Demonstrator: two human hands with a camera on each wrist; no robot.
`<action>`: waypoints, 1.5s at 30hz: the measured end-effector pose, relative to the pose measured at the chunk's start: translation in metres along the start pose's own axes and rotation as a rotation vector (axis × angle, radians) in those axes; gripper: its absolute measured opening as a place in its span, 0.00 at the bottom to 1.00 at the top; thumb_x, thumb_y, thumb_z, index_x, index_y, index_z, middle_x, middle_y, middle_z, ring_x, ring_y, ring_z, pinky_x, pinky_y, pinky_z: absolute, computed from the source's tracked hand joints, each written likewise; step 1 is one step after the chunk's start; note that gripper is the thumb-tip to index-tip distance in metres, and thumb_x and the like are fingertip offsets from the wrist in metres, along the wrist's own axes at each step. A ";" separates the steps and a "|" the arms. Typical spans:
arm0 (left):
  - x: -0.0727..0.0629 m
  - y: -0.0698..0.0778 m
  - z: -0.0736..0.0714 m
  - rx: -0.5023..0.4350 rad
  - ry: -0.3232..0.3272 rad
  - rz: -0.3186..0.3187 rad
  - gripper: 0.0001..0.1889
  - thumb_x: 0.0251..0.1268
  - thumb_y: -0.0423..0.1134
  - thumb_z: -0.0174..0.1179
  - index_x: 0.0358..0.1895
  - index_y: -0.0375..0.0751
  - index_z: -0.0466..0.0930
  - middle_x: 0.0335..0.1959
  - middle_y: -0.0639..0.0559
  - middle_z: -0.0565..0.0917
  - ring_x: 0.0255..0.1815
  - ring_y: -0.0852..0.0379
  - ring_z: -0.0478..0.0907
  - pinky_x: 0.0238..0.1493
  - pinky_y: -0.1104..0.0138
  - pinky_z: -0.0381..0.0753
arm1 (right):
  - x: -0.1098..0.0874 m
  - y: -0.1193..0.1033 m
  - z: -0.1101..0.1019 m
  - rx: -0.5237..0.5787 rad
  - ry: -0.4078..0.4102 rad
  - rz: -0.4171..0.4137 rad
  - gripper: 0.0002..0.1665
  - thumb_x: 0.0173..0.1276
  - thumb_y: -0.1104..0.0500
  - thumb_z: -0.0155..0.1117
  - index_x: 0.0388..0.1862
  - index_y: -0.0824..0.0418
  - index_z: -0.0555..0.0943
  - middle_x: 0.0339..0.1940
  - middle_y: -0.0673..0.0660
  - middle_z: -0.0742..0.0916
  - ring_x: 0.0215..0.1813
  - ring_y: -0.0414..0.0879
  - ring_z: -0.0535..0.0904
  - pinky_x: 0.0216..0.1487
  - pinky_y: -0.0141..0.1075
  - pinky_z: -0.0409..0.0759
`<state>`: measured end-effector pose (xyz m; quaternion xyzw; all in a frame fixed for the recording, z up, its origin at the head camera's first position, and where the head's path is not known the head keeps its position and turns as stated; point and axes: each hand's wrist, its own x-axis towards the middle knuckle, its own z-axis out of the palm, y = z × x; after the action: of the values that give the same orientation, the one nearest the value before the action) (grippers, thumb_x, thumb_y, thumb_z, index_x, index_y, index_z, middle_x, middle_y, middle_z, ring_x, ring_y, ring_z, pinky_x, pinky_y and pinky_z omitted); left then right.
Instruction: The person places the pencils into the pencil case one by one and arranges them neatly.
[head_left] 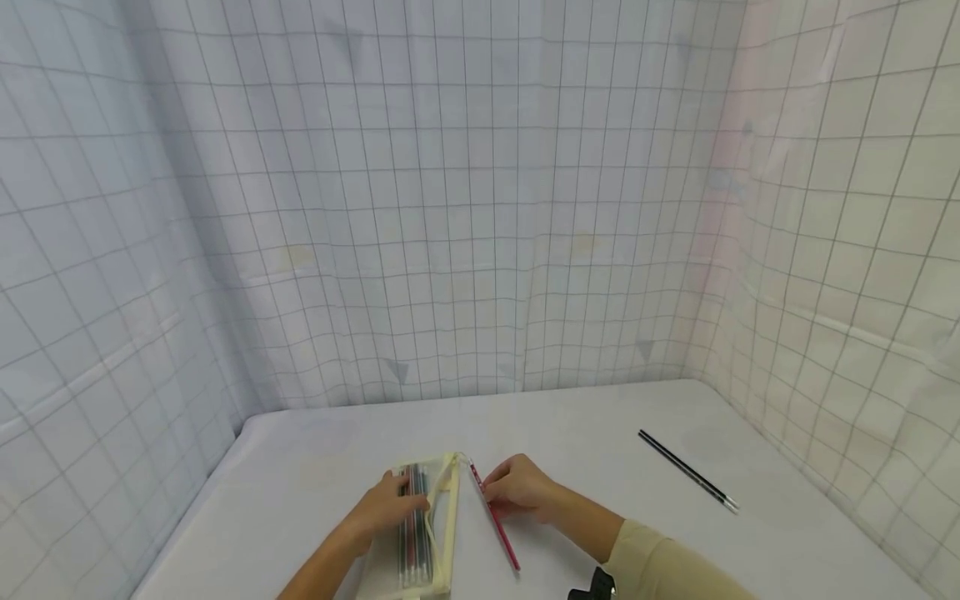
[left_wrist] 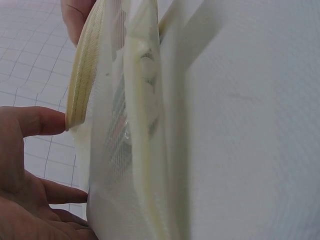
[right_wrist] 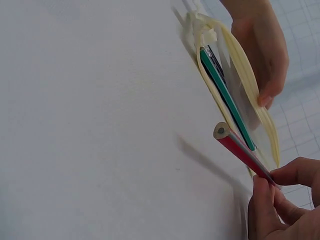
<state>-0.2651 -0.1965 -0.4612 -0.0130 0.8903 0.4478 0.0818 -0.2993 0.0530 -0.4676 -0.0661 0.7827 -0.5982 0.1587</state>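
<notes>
A see-through pencil case [head_left: 448, 537] with a pale yellow zip border lies in front of me, several pencils [head_left: 414, 546] side by side in it. My left hand [head_left: 386, 504] grips the zip edge from above, and the mouth stands apart. Inside that mouth, a green pencil [right_wrist: 227, 97] shows in the right wrist view. Just right of the case, my right hand [head_left: 517, 487] pinches a red pencil [head_left: 504, 533] between thumb and fingers. Its flat, unsharpened end points toward the case opening in the right wrist view.
Two black pencils [head_left: 686, 469] lie together, slanted, on the right part of the white-covered table [head_left: 585, 433]. Gridded white cloth [head_left: 480, 208] hangs behind and on both sides. A black device [head_left: 596, 585] sits at the right wrist.
</notes>
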 end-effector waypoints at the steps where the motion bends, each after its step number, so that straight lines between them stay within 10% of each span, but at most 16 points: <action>1: 0.000 0.001 0.000 0.002 0.003 0.002 0.44 0.58 0.46 0.67 0.73 0.20 0.63 0.76 0.15 0.46 0.74 0.15 0.46 0.65 0.25 0.56 | 0.000 0.000 0.002 -0.007 -0.004 -0.004 0.06 0.59 0.73 0.69 0.37 0.71 0.86 0.28 0.55 0.85 0.26 0.41 0.79 0.28 0.32 0.82; 18: 0.002 0.003 -0.001 0.016 0.016 0.014 0.44 0.57 0.46 0.67 0.72 0.20 0.65 0.76 0.15 0.46 0.75 0.17 0.48 0.69 0.29 0.56 | 0.018 -0.012 0.040 -0.042 0.008 -0.026 0.05 0.57 0.74 0.73 0.29 0.67 0.86 0.26 0.56 0.86 0.23 0.41 0.81 0.24 0.31 0.81; 29: 0.002 0.004 -0.004 -0.008 -0.008 0.003 0.46 0.58 0.48 0.68 0.74 0.20 0.62 0.77 0.16 0.44 0.75 0.16 0.45 0.68 0.27 0.53 | 0.037 -0.019 0.069 -0.250 0.042 -0.136 0.10 0.52 0.71 0.80 0.21 0.62 0.86 0.15 0.52 0.85 0.16 0.41 0.82 0.22 0.31 0.83; 45: -0.002 0.002 -0.002 -0.021 -0.026 0.000 0.46 0.62 0.49 0.67 0.73 0.18 0.61 0.77 0.16 0.44 0.75 0.17 0.47 0.68 0.29 0.56 | 0.033 -0.018 0.069 0.090 -0.113 0.078 0.04 0.68 0.74 0.64 0.36 0.68 0.85 0.25 0.62 0.88 0.19 0.43 0.82 0.24 0.34 0.84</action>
<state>-0.2635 -0.1965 -0.4579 -0.0080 0.8844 0.4571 0.0934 -0.3088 -0.0246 -0.4725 -0.0618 0.7467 -0.6215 0.2286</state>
